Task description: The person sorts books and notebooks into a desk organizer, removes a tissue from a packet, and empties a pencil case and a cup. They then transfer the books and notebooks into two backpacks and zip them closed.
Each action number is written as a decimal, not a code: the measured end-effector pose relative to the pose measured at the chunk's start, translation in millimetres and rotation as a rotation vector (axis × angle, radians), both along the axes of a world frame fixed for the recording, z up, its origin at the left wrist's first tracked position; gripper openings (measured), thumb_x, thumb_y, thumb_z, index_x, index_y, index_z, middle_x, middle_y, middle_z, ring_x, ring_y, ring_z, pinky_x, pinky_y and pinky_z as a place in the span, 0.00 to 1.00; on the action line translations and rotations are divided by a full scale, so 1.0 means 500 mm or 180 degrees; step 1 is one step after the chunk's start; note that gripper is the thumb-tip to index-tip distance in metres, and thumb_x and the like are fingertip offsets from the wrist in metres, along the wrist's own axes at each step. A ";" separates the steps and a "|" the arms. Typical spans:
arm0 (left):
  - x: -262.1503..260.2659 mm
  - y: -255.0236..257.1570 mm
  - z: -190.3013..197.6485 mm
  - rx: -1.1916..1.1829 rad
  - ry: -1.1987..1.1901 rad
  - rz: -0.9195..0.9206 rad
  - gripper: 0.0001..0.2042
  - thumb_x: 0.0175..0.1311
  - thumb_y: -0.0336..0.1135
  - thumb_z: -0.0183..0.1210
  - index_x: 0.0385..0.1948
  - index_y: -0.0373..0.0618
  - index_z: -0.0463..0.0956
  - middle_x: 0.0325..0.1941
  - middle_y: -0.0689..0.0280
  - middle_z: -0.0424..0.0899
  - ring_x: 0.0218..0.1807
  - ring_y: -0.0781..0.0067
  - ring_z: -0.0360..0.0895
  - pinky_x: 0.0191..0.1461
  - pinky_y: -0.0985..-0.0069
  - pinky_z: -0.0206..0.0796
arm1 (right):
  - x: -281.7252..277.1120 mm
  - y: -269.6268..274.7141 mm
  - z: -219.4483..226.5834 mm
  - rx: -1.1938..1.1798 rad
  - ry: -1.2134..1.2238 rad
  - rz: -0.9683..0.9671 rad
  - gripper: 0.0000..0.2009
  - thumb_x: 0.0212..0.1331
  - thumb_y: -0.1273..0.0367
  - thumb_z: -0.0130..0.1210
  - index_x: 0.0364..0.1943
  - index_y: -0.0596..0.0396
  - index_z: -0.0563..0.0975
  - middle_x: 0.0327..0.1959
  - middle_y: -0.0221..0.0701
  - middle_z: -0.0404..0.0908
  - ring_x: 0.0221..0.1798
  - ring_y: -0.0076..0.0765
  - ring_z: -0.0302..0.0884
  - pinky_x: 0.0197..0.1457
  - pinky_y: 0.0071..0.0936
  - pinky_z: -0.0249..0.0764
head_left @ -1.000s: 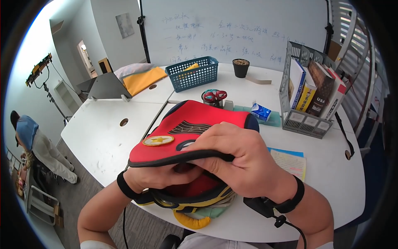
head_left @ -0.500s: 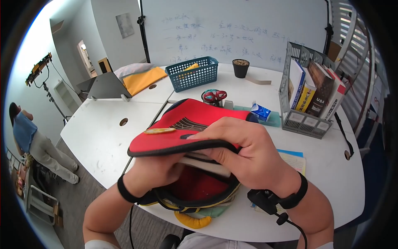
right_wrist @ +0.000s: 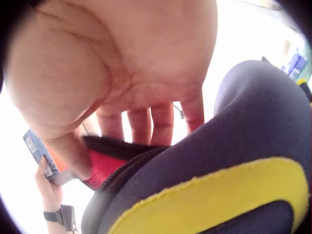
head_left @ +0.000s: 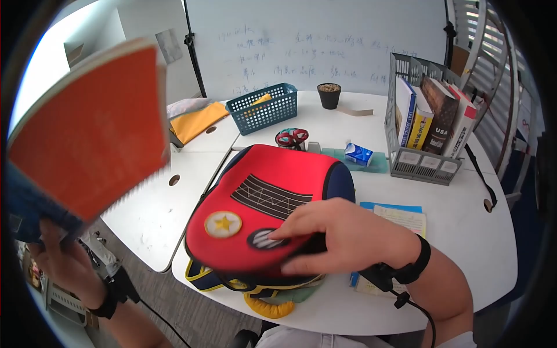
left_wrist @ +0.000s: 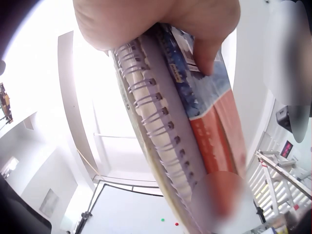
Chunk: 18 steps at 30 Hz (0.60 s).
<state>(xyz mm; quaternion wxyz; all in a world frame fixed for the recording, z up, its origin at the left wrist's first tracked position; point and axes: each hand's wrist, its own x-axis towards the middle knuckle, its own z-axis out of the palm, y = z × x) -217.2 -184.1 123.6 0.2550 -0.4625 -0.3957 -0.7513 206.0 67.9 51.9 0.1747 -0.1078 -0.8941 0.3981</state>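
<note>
My left hand (head_left: pixel 67 264), raised at the far left, grips an orange-and-blue book (head_left: pixel 98 133) by its blue end. In the left wrist view, a spiral notebook (left_wrist: pixel 155 105) is held together with that book, its coil running down the spine. A red and navy backpack (head_left: pixel 284 168) lies on the table, its red front flap lowered over the opening. My right hand (head_left: pixel 360 238) rests on the flap by the striped oval patch (head_left: pixel 267 239), thumb below the flap's edge. The right wrist view shows its fingers extended past the black zipper edge (right_wrist: pixel 122 146), with red lining inside.
On the white table (head_left: pixel 447 243) are a teal basket (head_left: pixel 261 113), a potted plant (head_left: pixel 329 95), a cup with scissors (head_left: pixel 291 139), a blue-and-white packet (head_left: pixel 358 154) and a grey rack (head_left: pixel 420 165) of books. Papers (head_left: pixel 400 217) lie right of the backpack.
My left hand has come out of the backpack with the book and spiral notebook and swung up to the left. The flap, held up by my right hand before, has dropped down.
</note>
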 end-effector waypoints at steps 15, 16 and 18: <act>0.577 0.211 -0.168 -0.2746 0.2614 -0.1808 0.31 0.63 0.42 0.70 0.70 0.56 0.76 0.76 0.54 0.74 0.76 0.42 0.72 0.80 0.36 0.56 | 0.324 -0.038 -0.094 -0.3436 0.2812 -0.1671 0.35 0.67 0.63 0.49 0.75 0.71 0.64 0.70 0.56 0.77 0.69 0.55 0.80 0.74 0.47 0.77; 0.582 0.211 -0.193 -0.2994 0.3211 -0.1433 0.31 0.62 0.44 0.70 0.70 0.55 0.76 0.80 0.55 0.70 0.81 0.42 0.64 0.81 0.31 0.48 | 0.362 -0.036 -0.099 -0.3481 0.2749 -0.1750 0.36 0.67 0.62 0.49 0.76 0.70 0.62 0.71 0.56 0.75 0.70 0.56 0.79 0.74 0.48 0.77; 0.575 0.233 -0.246 -0.3621 0.4049 -0.0661 0.31 0.63 0.45 0.69 0.69 0.52 0.77 0.81 0.56 0.67 0.87 0.39 0.50 0.80 0.19 0.38 | 0.426 -0.022 -0.137 -0.3419 0.2455 -0.1902 0.37 0.66 0.62 0.50 0.77 0.70 0.61 0.71 0.54 0.76 0.70 0.55 0.80 0.73 0.46 0.78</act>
